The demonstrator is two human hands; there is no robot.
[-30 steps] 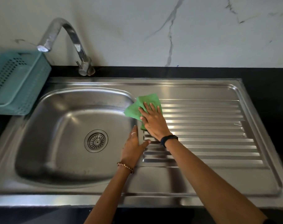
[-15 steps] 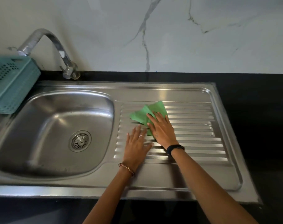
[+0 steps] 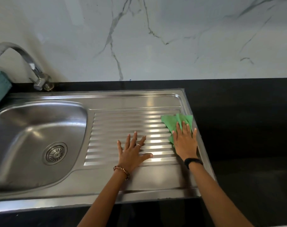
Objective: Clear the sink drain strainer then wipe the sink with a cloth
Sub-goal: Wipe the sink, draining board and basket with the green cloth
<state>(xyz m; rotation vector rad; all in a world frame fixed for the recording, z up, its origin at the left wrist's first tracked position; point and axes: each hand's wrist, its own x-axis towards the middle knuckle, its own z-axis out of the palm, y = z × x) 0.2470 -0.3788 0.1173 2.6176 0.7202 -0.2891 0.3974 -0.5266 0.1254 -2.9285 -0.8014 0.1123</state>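
The steel sink (image 3: pixel 123 102) has a bowl at the left and a ribbed drainboard (image 3: pixel 123 123) at the right. The round drain strainer (image 3: pixel 55 153) sits in the bowl's floor and looks free of debris. My right hand (image 3: pixel 185 143) lies flat on a green cloth (image 3: pixel 174 122), pressing it against the drainboard's far right edge. My left hand (image 3: pixel 131 153) rests flat on the ribs near the drainboard's middle, fingers spread, holding nothing.
A curved chrome tap (image 3: pixel 25 63) stands at the back left. A teal plastic basket (image 3: pixel 0 87) sits at the left edge. Black countertop (image 3: pixel 237 128) surrounds the sink, and a white marble wall rises behind it.
My right hand has slid the green cloth rightward across the drainboard, from beside the bowl to the right edge. My left hand followed onto the ribs. The view has shifted right.
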